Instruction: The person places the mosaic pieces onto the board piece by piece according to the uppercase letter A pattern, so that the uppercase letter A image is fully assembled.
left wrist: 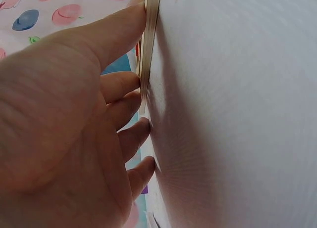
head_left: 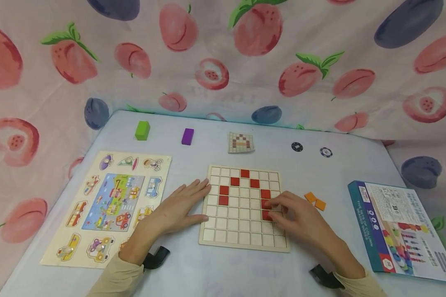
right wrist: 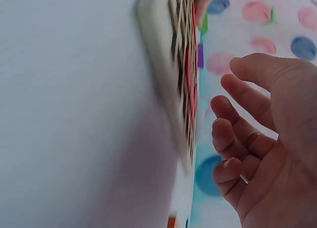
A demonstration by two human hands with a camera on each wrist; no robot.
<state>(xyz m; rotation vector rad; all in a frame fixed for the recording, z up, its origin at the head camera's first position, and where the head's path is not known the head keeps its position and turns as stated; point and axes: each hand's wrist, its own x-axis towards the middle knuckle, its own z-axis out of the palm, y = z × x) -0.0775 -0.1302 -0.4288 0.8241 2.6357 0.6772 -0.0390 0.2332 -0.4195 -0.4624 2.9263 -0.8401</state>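
A wooden grid board (head_left: 243, 225) lies in the middle of the table, with several red square tiles (head_left: 224, 200) set in its cells in a peaked pattern. My left hand (head_left: 180, 207) rests against the board's left edge, fingers spread and thumb extended; the left wrist view shows the fingertips (left wrist: 141, 126) along that edge. Over the right side of the board hovers my right hand (head_left: 301, 215), fingers loosely bent near the lower red tile (head_left: 266, 215). In the right wrist view nothing shows between its thumb and fingers. Two orange tiles (head_left: 320, 205) lie right of the board.
Behind the board lies a small pattern card (head_left: 240, 142). A green block (head_left: 143, 130) and a purple block (head_left: 187, 137) stand back left, two chips (head_left: 297, 147) back right. A picture puzzle board (head_left: 160, 165) lies left, a boxed set (head_left: 405, 231) right.
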